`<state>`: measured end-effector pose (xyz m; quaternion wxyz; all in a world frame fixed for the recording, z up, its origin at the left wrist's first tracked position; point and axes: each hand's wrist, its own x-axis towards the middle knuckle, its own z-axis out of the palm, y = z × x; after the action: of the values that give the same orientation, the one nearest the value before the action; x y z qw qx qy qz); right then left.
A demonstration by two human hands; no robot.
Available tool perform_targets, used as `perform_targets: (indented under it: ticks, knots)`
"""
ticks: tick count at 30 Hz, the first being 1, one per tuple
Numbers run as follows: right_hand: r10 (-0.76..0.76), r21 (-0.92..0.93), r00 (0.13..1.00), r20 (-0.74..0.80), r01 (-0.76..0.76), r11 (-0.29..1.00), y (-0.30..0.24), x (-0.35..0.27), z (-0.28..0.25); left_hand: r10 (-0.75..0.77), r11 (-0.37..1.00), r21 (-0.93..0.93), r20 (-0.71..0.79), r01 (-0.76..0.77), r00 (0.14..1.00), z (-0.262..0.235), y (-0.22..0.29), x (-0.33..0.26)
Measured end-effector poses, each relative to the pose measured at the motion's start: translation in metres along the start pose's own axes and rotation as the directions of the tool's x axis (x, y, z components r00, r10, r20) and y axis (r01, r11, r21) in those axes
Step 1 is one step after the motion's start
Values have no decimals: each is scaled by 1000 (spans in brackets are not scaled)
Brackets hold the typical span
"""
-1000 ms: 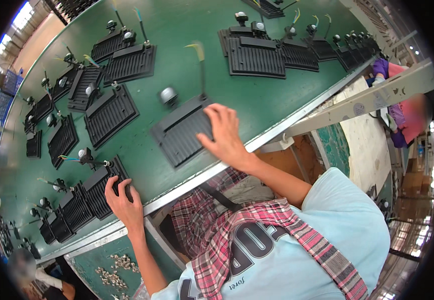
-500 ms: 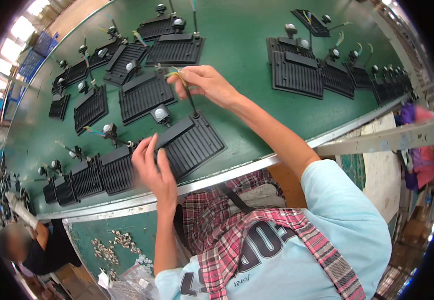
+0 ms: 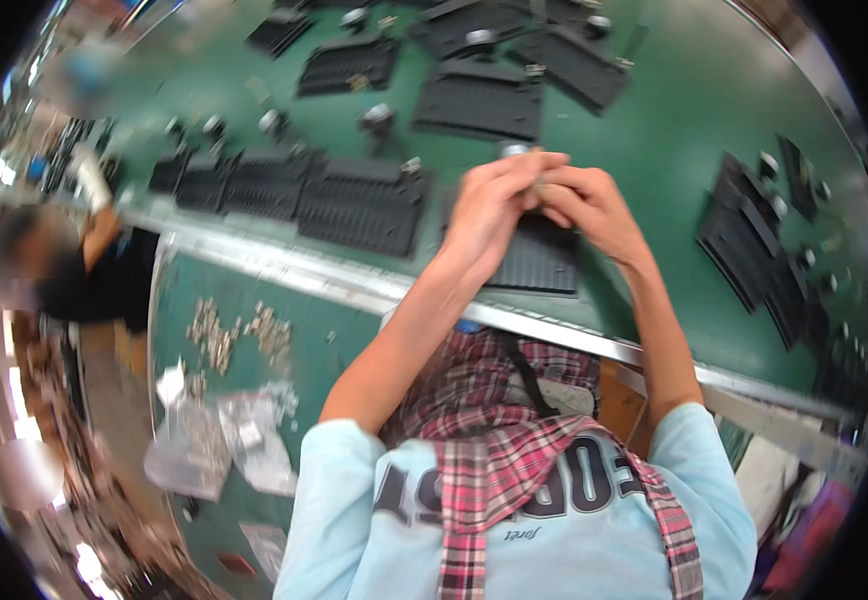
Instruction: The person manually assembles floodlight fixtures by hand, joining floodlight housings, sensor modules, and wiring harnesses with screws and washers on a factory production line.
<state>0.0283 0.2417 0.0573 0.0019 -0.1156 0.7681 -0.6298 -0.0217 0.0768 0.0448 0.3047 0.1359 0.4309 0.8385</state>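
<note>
My left hand (image 3: 482,208) and right hand (image 3: 599,212): fingertips together, blurred, I cannot tell whether they grip anything | below them: black ribbed housing (image 3: 536,262) at the green surface's (image 3: 669,130) near edge | leftward along that edge: row of similar housings (image 3: 362,205) | toward far edge: scattered housings (image 3: 479,100)

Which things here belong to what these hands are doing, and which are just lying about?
In use:
- left hand and right hand, together
- black ribbed panel beneath them

Apparently lying by:
- row of similar panels
- clear plastic bags
- small metallic pieces, use unclear
</note>
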Motion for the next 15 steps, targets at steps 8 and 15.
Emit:
perform_targets:
  ticks: [8,15]
  knots:
    - [99,-111,983,153,-82,990,5,4,28,292,771,629,-204,-104,934,-48,22,-61]
    - [113,-15,994,-3,-113,993,0,2,26,605,20,913,-335,407,722,-126,102,-235]
